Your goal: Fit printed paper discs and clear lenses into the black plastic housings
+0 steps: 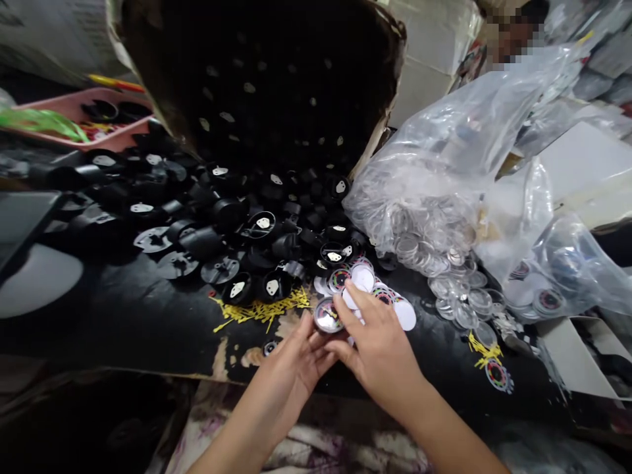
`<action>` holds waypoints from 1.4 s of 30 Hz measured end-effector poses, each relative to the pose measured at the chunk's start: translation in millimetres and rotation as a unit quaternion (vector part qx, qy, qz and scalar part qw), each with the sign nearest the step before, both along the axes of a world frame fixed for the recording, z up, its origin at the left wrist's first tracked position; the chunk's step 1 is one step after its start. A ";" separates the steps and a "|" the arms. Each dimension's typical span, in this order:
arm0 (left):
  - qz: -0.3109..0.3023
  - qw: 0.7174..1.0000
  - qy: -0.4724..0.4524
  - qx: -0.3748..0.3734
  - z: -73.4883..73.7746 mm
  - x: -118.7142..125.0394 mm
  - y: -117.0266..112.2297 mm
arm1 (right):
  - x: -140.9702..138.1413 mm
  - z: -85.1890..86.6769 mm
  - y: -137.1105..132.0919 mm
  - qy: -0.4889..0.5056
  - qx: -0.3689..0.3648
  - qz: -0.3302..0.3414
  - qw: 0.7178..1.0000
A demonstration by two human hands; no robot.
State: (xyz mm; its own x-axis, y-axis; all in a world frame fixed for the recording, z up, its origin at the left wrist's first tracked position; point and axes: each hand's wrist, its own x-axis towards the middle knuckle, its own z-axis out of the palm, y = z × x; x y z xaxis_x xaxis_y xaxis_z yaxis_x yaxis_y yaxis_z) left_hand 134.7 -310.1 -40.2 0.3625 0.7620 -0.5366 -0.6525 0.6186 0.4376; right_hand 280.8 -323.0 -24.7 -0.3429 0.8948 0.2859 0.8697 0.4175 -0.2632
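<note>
Left grip (316, 337) and right grip (342, 322) pinch one gauge (326, 324) — dial (332, 312) seemingly fitted — while black cups (274, 286) beyond them lack dials

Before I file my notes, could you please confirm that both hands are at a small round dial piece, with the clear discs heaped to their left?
Not quite: the head view shows the clear discs heaped to the right of the left hand and right hand, not to their left. Both hands are indeed at the small round dial piece.
</note>
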 end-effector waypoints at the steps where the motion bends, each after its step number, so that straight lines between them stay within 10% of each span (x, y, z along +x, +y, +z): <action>1: -0.001 1.000 0.007 0.016 -0.6 -0.2 -0.7 | -0.7 -1.1 -2.7 -0.003 0.005 0.005 1.000; 9: 0.012 0.984 0.124 0.128 -8.2 4.9 -7.9 | 0.8 15.8 -2.3 0.218 -0.090 -0.031 0.971; 16: 0.003 0.988 0.123 0.089 -0.6 1.7 -11.0 | -9.0 19.1 -3.4 0.077 -0.055 0.022 0.995; 28: -0.008 0.968 0.192 0.160 -9.9 -5.0 -19.8 | -0.3 23.4 -2.9 0.182 -0.166 0.032 0.969; 36: -0.071 0.916 0.281 0.278 -4.8 3.3 -31.3 | -21.8 15.7 -1.2 0.203 -0.028 -0.117 0.972; 42: -0.082 0.898 0.350 0.252 -23.5 -42.1 -44.3 | -2.9 6.2 16.6 0.203 -0.079 -0.005 0.976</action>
